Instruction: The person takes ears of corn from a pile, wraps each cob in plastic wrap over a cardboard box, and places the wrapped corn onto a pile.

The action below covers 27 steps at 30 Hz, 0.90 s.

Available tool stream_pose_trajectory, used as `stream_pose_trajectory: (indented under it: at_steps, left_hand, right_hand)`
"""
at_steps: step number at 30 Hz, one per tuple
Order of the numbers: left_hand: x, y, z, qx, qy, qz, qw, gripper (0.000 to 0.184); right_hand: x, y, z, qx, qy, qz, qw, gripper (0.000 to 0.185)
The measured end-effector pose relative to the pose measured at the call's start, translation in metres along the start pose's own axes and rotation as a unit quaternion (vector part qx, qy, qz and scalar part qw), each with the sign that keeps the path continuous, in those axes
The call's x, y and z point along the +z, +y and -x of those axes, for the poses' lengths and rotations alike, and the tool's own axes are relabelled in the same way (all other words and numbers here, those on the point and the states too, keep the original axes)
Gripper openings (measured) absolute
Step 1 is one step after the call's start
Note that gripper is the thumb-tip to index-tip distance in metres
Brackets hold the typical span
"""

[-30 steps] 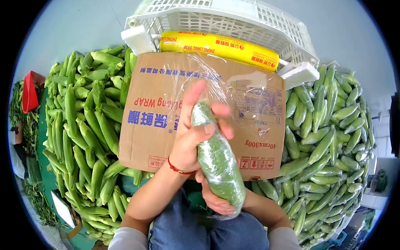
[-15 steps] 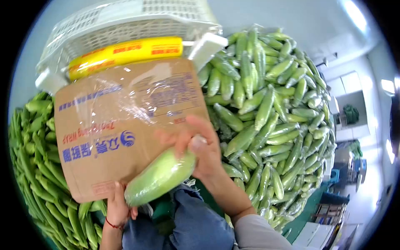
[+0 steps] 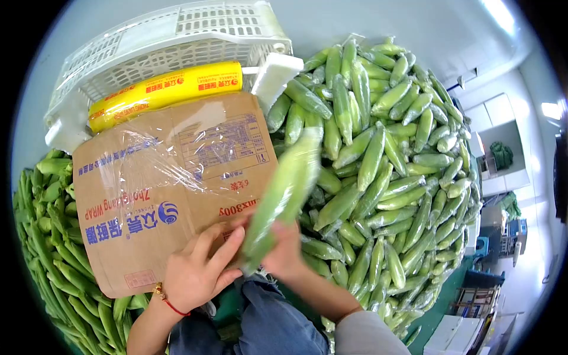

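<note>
A film-wrapped ear of corn in its green husk [image 3: 284, 192] is tilted upright over the right edge of the cardboard. It is smeared by motion. My right hand [image 3: 285, 249], also blurred, grips its lower part from the right. My left hand [image 3: 198, 263] lies over the front of the cardboard box [image 3: 177, 160], fingers apart, their tips close to the lower end of the corn. Whether they touch it I cannot tell. Behind the cardboard, a yellow roll of cling film [image 3: 168, 89] hangs on a rod, and clear film lies across the cardboard.
At the back stands a white plastic crate [image 3: 160, 32]. Many wrapped ears [image 3: 378, 201] are heaped on the right. Unwrapped green ears [image 3: 56, 236] are piled on the left. Shelving [image 3: 473, 302] and a blue stool [image 3: 480, 245] stand far right.
The corn has swung from lying low across both hands to tilted upright, further right, in my right hand. My left hand has moved up and right, off the corn's left end.
</note>
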<state>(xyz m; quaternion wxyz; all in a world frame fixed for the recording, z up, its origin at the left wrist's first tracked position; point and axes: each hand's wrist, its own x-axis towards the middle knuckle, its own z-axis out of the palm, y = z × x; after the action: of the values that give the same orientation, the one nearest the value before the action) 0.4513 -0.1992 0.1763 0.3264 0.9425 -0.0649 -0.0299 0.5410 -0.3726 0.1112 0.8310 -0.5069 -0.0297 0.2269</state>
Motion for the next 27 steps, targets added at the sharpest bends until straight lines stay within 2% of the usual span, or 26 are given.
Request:
stream_pose_trajectory:
  at_steps: [1, 2, 4, 5, 6, 7, 9, 10, 11, 12, 13, 15, 16, 18, 20, 21, 22, 23, 24, 26, 27]
  left_hand:
    - [0.002, -0.006, 0.004, 0.038, 0.037, -0.017, 0.998, 0.074]
    - [0.004, -0.014, 0.01, 0.077, 0.074, -0.036, 0.994, 0.072]
    - [0.014, -0.037, 0.03, 0.008, 0.12, -0.034, 0.992, 0.067]
    - [0.017, -0.048, 0.042, -0.029, 0.148, -0.061, 0.987, 0.066]
    - [0.019, -0.054, 0.058, -0.075, 0.172, -0.093, 0.978, 0.065]
    - [0.019, -0.062, 0.065, -0.116, 0.184, -0.076, 0.973, 0.065]
    - [0.02, -0.086, 0.073, -0.16, 0.232, -0.128, 0.951, 0.067]
    - [0.019, -0.093, 0.079, -0.181, 0.251, -0.148, 0.939, 0.068]
    - [0.012, -0.099, 0.079, -0.207, 0.256, -0.141, 0.934, 0.069]
    - [0.003, -0.107, 0.073, -0.206, 0.272, -0.152, 0.928, 0.068]
    - [-0.007, -0.116, 0.065, -0.204, 0.286, -0.161, 0.922, 0.066]
    - [-0.022, -0.145, 0.05, -0.193, 0.3, -0.135, 0.924, 0.055]
    - [-0.03, -0.155, 0.041, -0.172, 0.307, -0.17, 0.921, 0.039]
    - [-0.05, -0.181, 0.032, -0.052, 0.294, -0.218, 0.929, 0.025]
    - [-0.055, -0.194, 0.039, 0.008, 0.282, -0.161, 0.946, 0.016]
    - [-0.055, -0.19, 0.055, -0.044, 0.261, -0.162, 0.951, 0.014]
    - [-0.055, -0.189, 0.071, -0.017, 0.298, -0.158, 0.941, 0.014]
    - [-0.054, -0.179, 0.092, -0.012, 0.304, -0.152, 0.941, 0.013]
    - [-0.052, -0.166, 0.115, -0.005, 0.308, -0.144, 0.94, 0.012]
    - [-0.041, -0.144, 0.156, 0.049, 0.277, -0.104, 0.954, 0.013]
    - [-0.023, -0.134, 0.173, 0.031, 0.286, -0.116, 0.951, 0.014]
  right_hand:
    - [-0.021, -0.021, -0.01, 0.046, 0.061, -0.064, 0.995, 0.038]
    - [-0.038, -0.041, -0.027, 0.026, 0.16, -0.048, 0.986, 0.039]
    - [-0.104, -0.089, -0.08, -0.158, 0.219, 0.061, 0.961, 0.037]
    - [-0.142, -0.117, -0.11, -0.24, 0.186, 0.019, 0.952, 0.037]
    - [-0.165, -0.146, -0.125, -0.235, 0.204, 0.016, 0.95, 0.032]
    - [-0.181, -0.144, -0.134, -0.241, 0.255, 0.003, 0.936, 0.035]
    - [-0.187, -0.143, -0.15, -0.25, 0.356, -0.022, 0.9, 0.054]
    - [-0.143, -0.122, -0.134, -0.217, 0.258, 0.144, 0.93, 0.059]
    - [-0.11, -0.092, -0.118, -0.169, 0.163, 0.276, 0.932, 0.054]
    - [-0.074, -0.072, -0.1, -0.17, 0.021, 0.456, 0.873, 0.057]
    - [-0.038, -0.053, -0.083, -0.214, -0.119, 0.584, 0.774, 0.062]
    - [-0.011, -0.027, -0.095, -0.278, -0.186, 0.674, 0.659, 0.042]
    - [0.001, -0.017, -0.1, -0.314, -0.212, 0.71, 0.594, 0.033]
    - [-0.006, -0.008, -0.121, -0.342, -0.176, 0.69, 0.613, 0.018]
    - [-0.009, -0.014, -0.112, -0.212, -0.17, 0.596, 0.756, 0.009]
    - [-0.009, -0.021, -0.096, -0.181, -0.145, 0.587, 0.776, 0.007]
    - [-0.036, -0.019, -0.089, -0.12, -0.088, 0.544, 0.826, 0.008]
    - [-0.054, -0.034, -0.079, -0.08, -0.085, 0.548, 0.828, 0.009]
    - [-0.045, -0.053, -0.06, -0.06, -0.125, 0.529, 0.837, 0.007]
    - [-0.047, -0.058, -0.028, 0.049, -0.159, 0.508, 0.845, 0.006]
    - [-0.048, -0.053, -0.02, 0.009, -0.221, 0.567, 0.793, 0.006]
